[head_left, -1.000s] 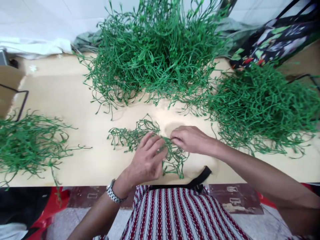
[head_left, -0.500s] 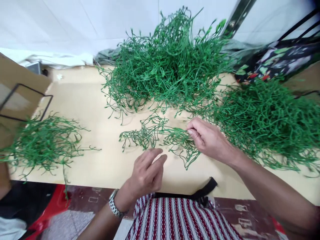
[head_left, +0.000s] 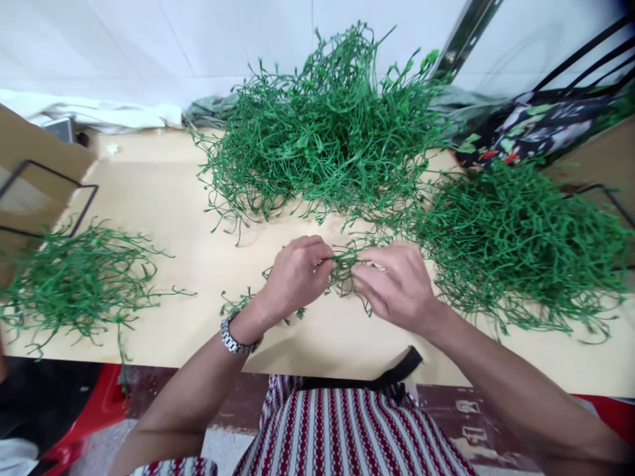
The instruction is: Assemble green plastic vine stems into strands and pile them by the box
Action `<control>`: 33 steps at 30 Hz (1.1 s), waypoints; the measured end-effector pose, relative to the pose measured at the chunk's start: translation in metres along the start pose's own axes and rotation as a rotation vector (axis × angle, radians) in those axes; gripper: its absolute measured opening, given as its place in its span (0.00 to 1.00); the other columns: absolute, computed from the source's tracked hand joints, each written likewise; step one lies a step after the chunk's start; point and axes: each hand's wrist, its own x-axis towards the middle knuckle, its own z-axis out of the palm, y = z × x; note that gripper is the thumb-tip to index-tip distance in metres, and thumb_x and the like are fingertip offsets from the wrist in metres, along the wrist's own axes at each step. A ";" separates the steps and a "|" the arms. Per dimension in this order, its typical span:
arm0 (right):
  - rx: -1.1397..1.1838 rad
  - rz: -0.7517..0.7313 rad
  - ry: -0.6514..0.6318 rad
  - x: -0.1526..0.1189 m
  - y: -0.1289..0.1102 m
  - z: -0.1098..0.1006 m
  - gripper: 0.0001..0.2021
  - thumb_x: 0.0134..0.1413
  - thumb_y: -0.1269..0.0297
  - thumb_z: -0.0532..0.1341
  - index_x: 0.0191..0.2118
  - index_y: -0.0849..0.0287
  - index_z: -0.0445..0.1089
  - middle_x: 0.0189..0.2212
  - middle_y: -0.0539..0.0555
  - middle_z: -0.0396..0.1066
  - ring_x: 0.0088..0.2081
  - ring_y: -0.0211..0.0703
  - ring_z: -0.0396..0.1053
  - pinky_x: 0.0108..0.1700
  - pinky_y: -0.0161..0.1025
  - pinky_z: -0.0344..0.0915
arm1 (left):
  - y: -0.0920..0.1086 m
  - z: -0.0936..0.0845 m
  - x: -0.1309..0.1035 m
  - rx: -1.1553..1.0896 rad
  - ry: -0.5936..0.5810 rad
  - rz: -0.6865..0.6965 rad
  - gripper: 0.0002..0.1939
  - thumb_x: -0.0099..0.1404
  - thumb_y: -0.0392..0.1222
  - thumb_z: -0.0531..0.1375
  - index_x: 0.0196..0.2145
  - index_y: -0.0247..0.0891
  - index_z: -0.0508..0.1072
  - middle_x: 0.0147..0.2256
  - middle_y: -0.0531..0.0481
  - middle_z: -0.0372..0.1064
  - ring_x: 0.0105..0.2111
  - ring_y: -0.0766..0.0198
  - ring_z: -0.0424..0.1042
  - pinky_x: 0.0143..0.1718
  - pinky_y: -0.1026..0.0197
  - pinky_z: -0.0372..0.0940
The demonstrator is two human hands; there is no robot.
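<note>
Left hand point(head_left: 296, 274): thumb and index pinched on green stems point(head_left: 344, 258). Right hand point(head_left: 399, 284) was at the stems' other end, thumb and fingers slightly parted; couldn't tell if it gripped. Stems were stretched between the hands over the tabletop point(head_left: 163, 198), loose tangle hanging just below. Steel watch point(head_left: 237, 336) on left wrist. Further out: big green heap point(head_left: 327, 139) behind the hands, right-hand heap point(head_left: 526, 244) touching it, smaller pile point(head_left: 74, 281) well apart at left, one strand over the front edge. Black strap point(head_left: 399, 365) lay at the near edge by the striped garment point(head_left: 347, 430).
</note>
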 end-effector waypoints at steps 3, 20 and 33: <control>-0.097 0.004 -0.118 -0.009 -0.004 0.010 0.14 0.53 0.71 0.56 0.47 0.62 0.63 0.39 0.58 0.68 0.39 0.44 0.61 0.42 0.43 0.57 | -0.004 -0.003 0.003 -0.328 0.079 -0.109 0.06 0.54 0.31 0.54 0.23 0.33 0.69 0.22 0.52 0.64 0.24 0.68 0.63 0.27 0.64 0.57; 0.320 0.349 -0.383 -0.013 0.022 0.015 0.15 0.53 0.74 0.51 0.46 0.62 0.66 0.37 0.57 0.66 0.39 0.41 0.63 0.41 0.38 0.61 | -0.015 0.029 -0.032 0.641 -0.120 0.280 0.07 0.56 0.27 0.52 0.27 0.35 0.66 0.29 0.47 0.65 0.33 0.58 0.63 0.40 0.53 0.58; 0.217 0.135 -0.219 -0.014 0.025 0.018 0.07 0.52 0.74 0.53 0.31 0.62 0.68 0.26 0.54 0.67 0.32 0.39 0.62 0.36 0.37 0.60 | -0.014 0.024 -0.035 0.514 -0.056 0.033 0.15 0.60 0.32 0.50 0.46 0.31 0.64 0.41 0.40 0.66 0.38 0.56 0.65 0.38 0.56 0.58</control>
